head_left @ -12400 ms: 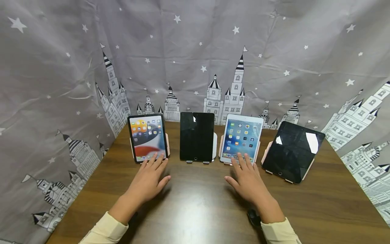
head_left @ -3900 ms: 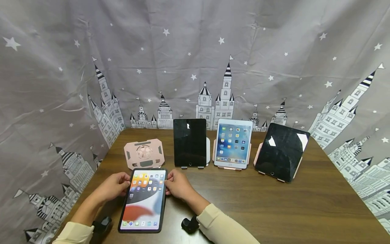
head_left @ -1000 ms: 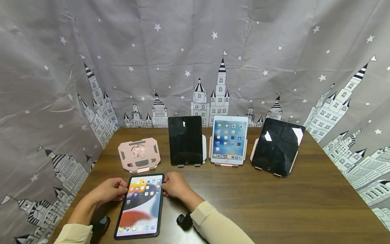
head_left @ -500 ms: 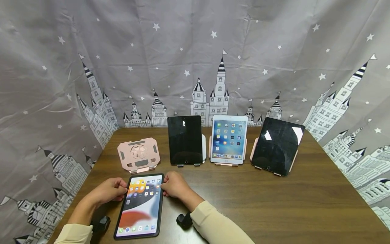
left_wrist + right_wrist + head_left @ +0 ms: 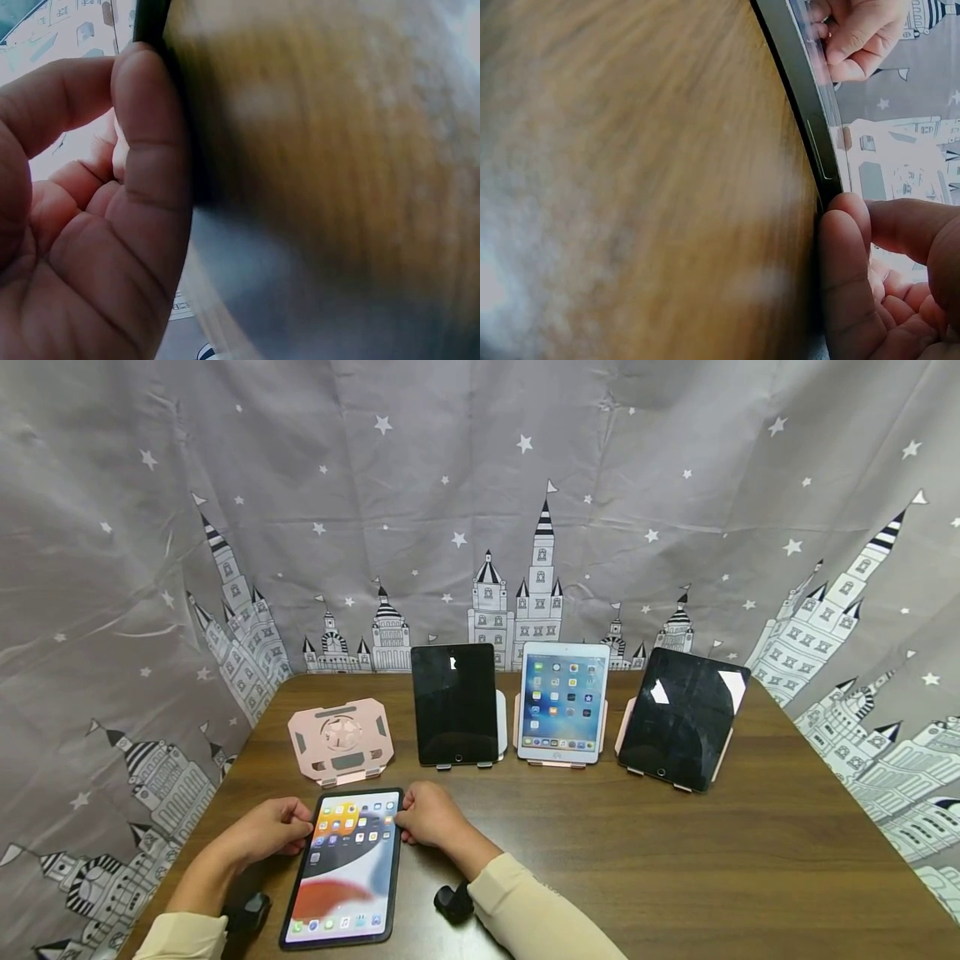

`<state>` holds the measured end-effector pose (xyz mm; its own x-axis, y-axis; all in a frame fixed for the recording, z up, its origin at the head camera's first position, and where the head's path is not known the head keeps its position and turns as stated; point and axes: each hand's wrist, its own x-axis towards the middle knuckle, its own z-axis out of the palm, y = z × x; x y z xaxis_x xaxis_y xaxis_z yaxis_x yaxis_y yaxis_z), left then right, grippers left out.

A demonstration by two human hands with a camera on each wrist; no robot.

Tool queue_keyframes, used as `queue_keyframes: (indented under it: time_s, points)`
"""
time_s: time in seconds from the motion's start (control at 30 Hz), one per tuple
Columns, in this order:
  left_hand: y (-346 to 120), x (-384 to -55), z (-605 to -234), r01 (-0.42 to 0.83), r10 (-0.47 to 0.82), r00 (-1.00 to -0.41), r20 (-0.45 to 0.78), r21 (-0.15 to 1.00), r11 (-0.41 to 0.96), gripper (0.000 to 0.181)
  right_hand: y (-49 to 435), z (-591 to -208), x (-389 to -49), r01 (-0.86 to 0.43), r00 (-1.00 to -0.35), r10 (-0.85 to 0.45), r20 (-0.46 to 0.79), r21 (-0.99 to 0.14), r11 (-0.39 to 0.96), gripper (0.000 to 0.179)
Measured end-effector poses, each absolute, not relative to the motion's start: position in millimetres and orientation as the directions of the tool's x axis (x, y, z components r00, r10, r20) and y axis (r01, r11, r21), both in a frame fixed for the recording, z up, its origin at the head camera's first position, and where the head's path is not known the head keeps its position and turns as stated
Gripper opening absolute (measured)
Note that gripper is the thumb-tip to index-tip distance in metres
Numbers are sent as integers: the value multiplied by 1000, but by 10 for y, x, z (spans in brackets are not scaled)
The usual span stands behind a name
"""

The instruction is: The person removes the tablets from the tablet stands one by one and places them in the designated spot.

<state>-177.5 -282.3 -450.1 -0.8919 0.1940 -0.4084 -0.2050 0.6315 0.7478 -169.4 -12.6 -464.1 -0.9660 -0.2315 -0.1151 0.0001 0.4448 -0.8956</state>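
Observation:
A black-rimmed tablet (image 5: 347, 868) with a lit home screen lies in front of a pink tablet stand (image 5: 341, 737) at the left of the table. My left hand (image 5: 262, 831) pinches its left edge near the top between thumb and fingers. On the opposite edge my right hand (image 5: 431, 817) pinches it at about the same height. In the left wrist view the left thumb (image 5: 146, 105) presses at the tablet's dark edge. The right wrist view shows the right fingertips (image 5: 844, 217) on the tablet's side (image 5: 806, 105), with the left hand beyond.
Behind stand three more tablets on stands: a dark one (image 5: 454, 706), a white one with a lit screen (image 5: 564, 702) and a tilted dark one (image 5: 682, 718). The wooden table (image 5: 600, 860) meets a grey castle-print curtain (image 5: 450, 485) at the back.
Since the oldest frame, the lit tablet has come off the pink stand toward me, and the right hand has moved left onto its edge. Over the last second almost nothing has moved.

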Motion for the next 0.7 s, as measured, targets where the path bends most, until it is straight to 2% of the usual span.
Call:
queue_keyframes:
  time_s: [0.47, 0.7]
  points:
    - [-2791, -1766, -4527, -199, 173, -904, -391, 743, 639, 10, -104, -4643, -1667, 10, -969, -219, -115, -902, 432, 25]
    - [-2764, -1774, -4474, -208, 115, -919, -376, 712, 670, 22, -45, -4645, -1677, -36, -964, -253, -79, -907, 419, 17]
